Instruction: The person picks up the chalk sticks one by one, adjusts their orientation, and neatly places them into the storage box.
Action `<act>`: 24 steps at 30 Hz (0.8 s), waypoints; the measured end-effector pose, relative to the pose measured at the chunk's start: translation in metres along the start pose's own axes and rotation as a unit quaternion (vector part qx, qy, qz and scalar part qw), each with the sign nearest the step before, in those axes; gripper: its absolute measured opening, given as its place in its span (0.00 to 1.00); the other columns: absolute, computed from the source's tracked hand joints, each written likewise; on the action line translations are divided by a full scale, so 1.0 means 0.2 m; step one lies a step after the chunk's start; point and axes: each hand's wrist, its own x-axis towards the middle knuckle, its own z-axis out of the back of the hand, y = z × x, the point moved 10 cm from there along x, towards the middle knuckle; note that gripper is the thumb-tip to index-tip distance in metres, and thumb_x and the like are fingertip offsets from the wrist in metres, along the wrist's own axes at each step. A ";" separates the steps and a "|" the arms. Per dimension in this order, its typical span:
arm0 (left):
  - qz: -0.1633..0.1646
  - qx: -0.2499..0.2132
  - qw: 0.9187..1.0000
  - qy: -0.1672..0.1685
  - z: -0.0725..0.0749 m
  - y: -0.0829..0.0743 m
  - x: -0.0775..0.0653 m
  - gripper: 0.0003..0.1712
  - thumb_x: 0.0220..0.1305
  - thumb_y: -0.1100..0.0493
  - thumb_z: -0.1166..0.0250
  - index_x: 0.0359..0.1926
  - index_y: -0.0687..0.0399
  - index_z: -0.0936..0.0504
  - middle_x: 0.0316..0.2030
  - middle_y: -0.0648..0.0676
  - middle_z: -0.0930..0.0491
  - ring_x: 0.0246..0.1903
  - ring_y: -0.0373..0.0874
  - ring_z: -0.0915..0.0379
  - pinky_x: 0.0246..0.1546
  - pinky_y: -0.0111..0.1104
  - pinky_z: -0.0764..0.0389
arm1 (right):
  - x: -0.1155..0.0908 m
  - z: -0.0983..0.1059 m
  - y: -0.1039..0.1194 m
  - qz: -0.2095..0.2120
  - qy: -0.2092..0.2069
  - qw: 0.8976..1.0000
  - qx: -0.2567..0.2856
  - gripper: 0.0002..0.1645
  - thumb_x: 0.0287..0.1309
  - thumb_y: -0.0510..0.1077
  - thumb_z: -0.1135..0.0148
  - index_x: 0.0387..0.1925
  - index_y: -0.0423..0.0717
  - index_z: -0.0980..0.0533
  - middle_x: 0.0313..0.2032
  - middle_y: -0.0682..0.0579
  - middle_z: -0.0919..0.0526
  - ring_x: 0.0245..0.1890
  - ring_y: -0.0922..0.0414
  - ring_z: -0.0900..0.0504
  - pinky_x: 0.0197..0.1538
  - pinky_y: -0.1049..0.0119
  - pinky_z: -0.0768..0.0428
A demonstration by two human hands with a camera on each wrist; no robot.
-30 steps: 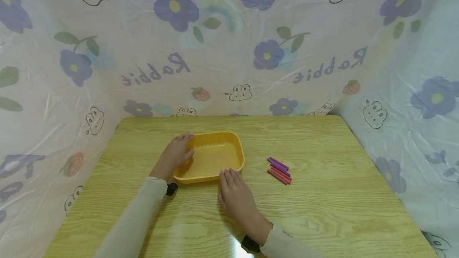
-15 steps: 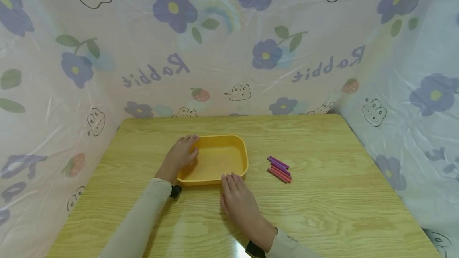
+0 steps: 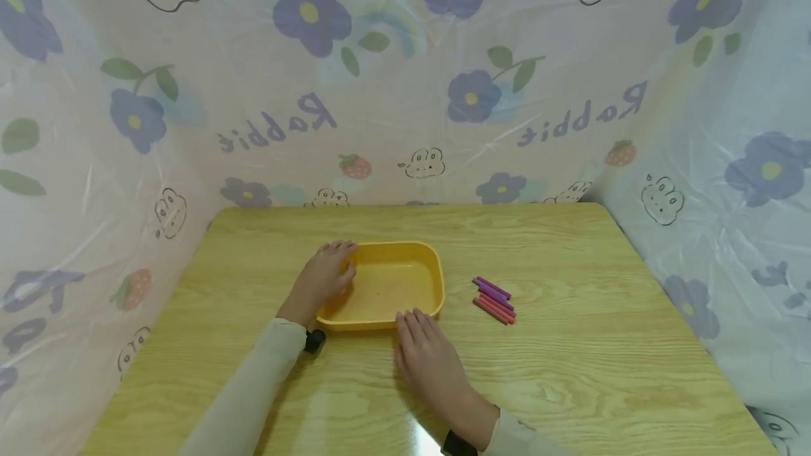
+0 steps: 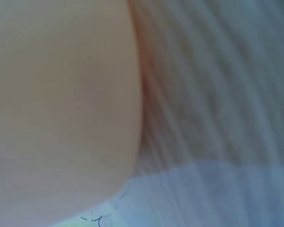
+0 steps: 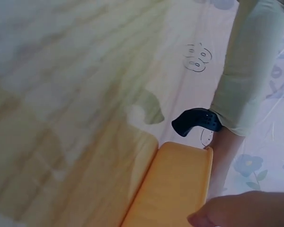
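Observation:
A shallow yellow plastic tray with rounded corners sits in the middle of the table, its inside bare. My left hand grips the tray's left end, the thumb over the inside and the fingers along the far left corner. My right hand has its fingers together and fairly straight, fingertips right at the near rim. In the right wrist view, the tray's outer wall shows, with one fingertip over its rim. Blurred skin and table fill most of the left wrist view.
Several thin purple and red sticks lie side by side on the wooden table, right of the tray. A patterned curtain closes off the back and both sides.
The tray has slid a little to the right and toward the near edge, and both hands have moved along with it. The sticks have stayed in place.

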 end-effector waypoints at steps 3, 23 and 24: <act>-0.013 0.002 1.000 -0.007 0.01 -0.03 0.00 0.24 0.63 0.60 0.43 0.60 0.61 0.28 0.57 0.58 0.28 0.58 0.54 0.34 0.62 0.49 0.41 | -0.01 0.01 -0.03 -0.004 0.011 0.999 0.036 0.29 0.55 0.49 0.38 0.55 0.37 0.26 0.51 0.43 0.22 0.54 0.48 0.25 0.57 0.56 0.28; -0.017 0.016 1.000 -0.013 0.01 -0.04 0.00 0.24 0.63 0.59 0.41 0.60 0.59 0.27 0.57 0.57 0.28 0.57 0.53 0.33 0.62 0.49 0.40 | -0.18 -0.15 -1.17 -0.273 0.115 0.923 0.244 0.20 0.65 0.42 0.48 0.55 0.35 0.27 0.46 0.38 0.22 0.47 0.42 0.25 0.48 0.46 0.25; -0.015 0.015 1.000 -0.014 0.02 -0.04 0.00 0.24 0.63 0.59 0.41 0.60 0.59 0.27 0.57 0.57 0.28 0.57 0.52 0.33 0.62 0.49 0.40 | -0.20 -0.18 -1.20 -0.277 0.122 0.920 0.250 0.20 0.65 0.41 0.48 0.54 0.33 0.27 0.46 0.37 0.22 0.47 0.42 0.25 0.48 0.46 0.25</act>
